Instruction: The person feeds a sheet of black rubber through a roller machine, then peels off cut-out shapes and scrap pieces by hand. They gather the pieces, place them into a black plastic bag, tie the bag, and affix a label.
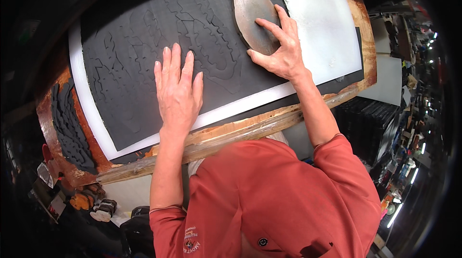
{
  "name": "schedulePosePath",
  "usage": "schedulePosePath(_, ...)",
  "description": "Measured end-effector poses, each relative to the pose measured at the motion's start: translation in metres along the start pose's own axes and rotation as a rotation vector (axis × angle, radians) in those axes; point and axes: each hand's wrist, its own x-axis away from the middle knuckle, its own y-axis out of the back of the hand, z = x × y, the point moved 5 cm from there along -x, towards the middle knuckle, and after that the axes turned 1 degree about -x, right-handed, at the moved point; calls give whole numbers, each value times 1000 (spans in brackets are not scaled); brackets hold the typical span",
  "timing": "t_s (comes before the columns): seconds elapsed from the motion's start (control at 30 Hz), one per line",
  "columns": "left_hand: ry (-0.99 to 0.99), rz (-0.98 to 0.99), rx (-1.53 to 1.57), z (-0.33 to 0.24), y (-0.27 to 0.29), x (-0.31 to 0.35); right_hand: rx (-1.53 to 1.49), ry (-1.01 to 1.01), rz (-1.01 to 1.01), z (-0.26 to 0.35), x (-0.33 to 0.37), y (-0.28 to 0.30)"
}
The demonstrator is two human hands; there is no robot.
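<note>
My left hand point(178, 89) rests flat on a black sheet point(144, 133), its fingers stretched out over outlines cut into the sheet. These outlines are long, wavy-edged and sole-like. At the far right of the sheet lies a grey metal cutting die point(251, 5) with a long, curved sole shape. Around its near end is my right hand point(284, 48), the thumb at the left side and the fingers over the top and right edge. The die's underside is hidden, and its far end is cut off by the picture's top. Beneath the black sheet is a white board point(320, 22).
A worn wooden edge point(240, 130) runs along the table's front. Stacked black wavy-edged pieces point(72, 128) sit on the brown tabletop point(48, 113) at left. Below right stands a stack of black sheets point(368, 123). Cluttered shelves point(409, 128) line the right side.
</note>
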Motion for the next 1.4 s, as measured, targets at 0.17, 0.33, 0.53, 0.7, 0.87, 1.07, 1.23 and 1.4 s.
schedulePosePath(0.17, -11, -29, 6, 0, -1, -2, -30, 16, 22, 0, -3, 0)
schedulePosePath(0.33, -45, -170, 234, -4, 18, 5, -4, 8, 42, 0, -3, 0)
schedulePosePath(0.53, -8, -119, 574, -47, 44, 88, -118, 114, -154, 5, -11, 2)
schedulePosePath(0.7, -8, -75, 355, -65, 7, 117, -211, -12, -337, 1, -13, 4)
schedulePosePath(0.87, -52, -177, 242, -56, 3, 122, -396, -142, -464, -29, -9, 46)
schedulePosePath(1.07, -7, -258, 134, -44, -2, 125, -289, -101, -1010, -132, 7, 203)
schedulePosePath(1.23, 85, -304, 98, -35, -5, 122, -437, -214, -752, -151, 31, 229)
schedulePosePath(1.4, 86, -334, 86, -38, -3, 107, -216, -358, -571, -116, 148, 149)
